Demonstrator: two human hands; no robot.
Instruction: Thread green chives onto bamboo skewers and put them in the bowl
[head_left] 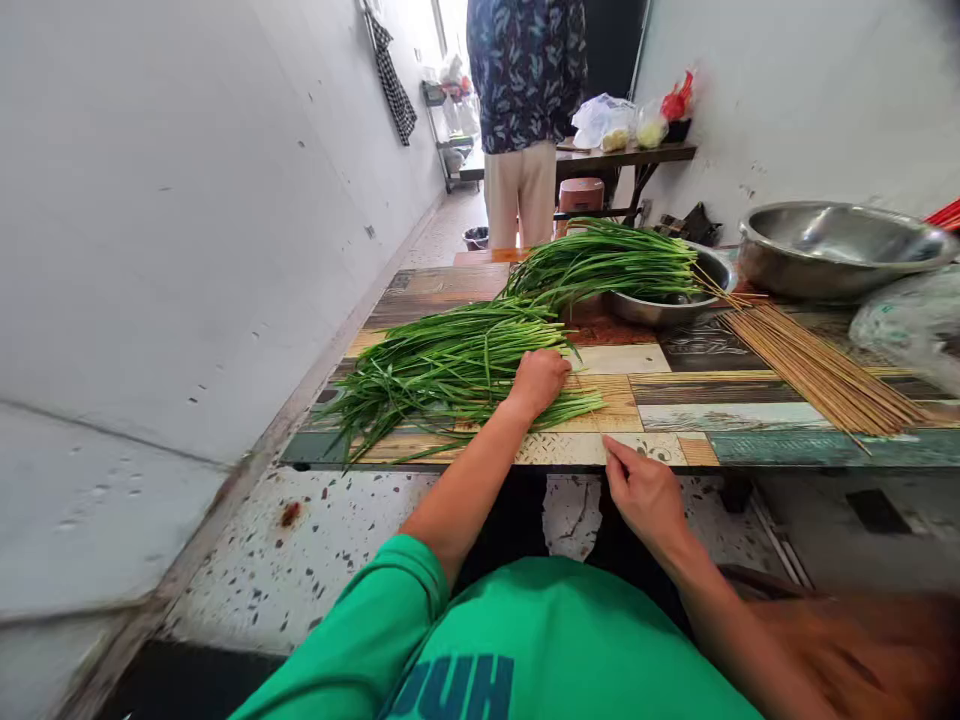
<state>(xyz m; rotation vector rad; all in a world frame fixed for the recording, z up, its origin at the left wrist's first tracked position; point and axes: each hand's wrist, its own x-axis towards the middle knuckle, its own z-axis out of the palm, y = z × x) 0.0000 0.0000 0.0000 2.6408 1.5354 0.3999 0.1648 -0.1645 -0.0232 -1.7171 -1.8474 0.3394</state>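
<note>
My left hand (541, 382) is at the stem ends of a heap of long green garlic chives (457, 355), its fingers curled around some of the stems. A few chives (574, 405) lie apart from the heap, just in front of that hand. My right hand (643, 490) is at the table's near edge, to the right of those stems. Its fingers are bent and closed, with the index finger and thumb close together; whether something thin is between them is too small to tell.
More garlic chives (607, 260) rest across a metal bowl (660, 312) behind. Thin wooden skewers (825, 370) are spread at the right, near a large steel basin (840, 245) and a plastic bag (911, 325). Beyond the wood-patterned table (660, 415), a person (525, 90) stands by another table.
</note>
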